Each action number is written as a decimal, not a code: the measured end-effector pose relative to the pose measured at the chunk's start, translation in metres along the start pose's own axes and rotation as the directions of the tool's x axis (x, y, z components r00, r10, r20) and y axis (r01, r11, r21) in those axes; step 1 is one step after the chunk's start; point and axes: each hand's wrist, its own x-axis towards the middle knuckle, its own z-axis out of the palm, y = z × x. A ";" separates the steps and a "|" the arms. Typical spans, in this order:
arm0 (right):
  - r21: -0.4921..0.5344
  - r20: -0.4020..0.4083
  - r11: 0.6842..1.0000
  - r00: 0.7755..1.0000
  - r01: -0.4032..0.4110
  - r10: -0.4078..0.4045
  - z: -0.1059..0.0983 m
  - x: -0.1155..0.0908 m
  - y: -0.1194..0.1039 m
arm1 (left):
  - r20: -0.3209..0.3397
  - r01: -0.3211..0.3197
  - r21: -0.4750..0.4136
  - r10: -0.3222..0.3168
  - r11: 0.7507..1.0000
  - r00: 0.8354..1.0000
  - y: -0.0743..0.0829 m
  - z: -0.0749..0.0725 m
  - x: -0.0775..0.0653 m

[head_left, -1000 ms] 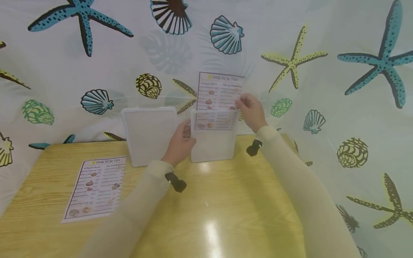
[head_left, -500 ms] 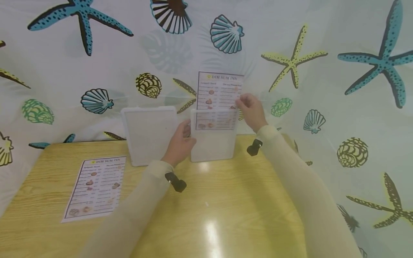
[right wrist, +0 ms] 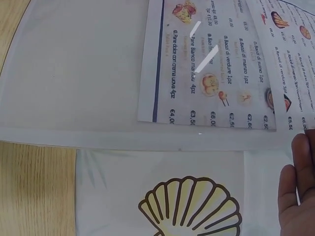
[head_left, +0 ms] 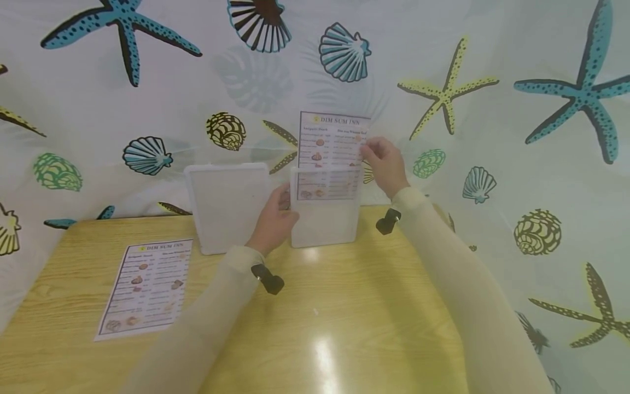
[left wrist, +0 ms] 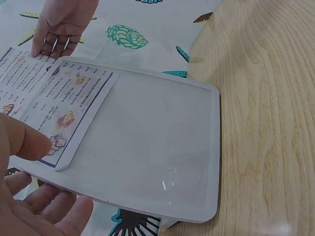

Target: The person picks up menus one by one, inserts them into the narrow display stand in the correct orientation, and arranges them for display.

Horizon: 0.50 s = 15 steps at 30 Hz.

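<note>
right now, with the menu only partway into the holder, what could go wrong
The menu could buckle or crease: its upper part sticks out above the holder, and the right hand pinches only one edge. The holder might tip or twist, since the left hand holds just one side.

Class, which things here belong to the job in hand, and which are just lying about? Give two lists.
In the job:
held menu, partway into the right holder
left hand, gripping that holder
right hand, pinching the menu's edge

Lying about:
flat menu, on the table; idle, possibly part of the job too
left holder, showing no menu; likewise
patterned cloth, just background
</note>
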 end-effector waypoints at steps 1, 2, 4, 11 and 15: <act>0.003 0.003 1.000 1.000 0.004 -0.004 0.000 0.000 0.001 | 0.000 0.000 0.000 0.000 1.000 1.000 0.000 0.000 0.000; 0.009 0.005 1.000 1.000 0.004 -0.005 0.001 0.000 0.002 | -0.002 0.000 0.000 0.000 1.000 1.000 0.000 0.000 -0.001; 0.021 0.007 1.000 1.000 0.011 -0.011 0.002 -0.001 0.003 | -0.004 -0.002 0.003 0.002 1.000 1.000 0.001 0.000 -0.002; 0.014 -0.005 1.000 1.000 0.027 -0.027 0.002 0.000 0.003 | -0.004 -0.012 0.004 0.012 1.000 1.000 0.001 0.001 -0.003; -0.004 -0.005 1.000 1.000 0.011 -0.011 0.001 0.000 0.002 | -0.003 -0.018 0.008 0.018 1.000 1.000 -0.001 0.001 -0.002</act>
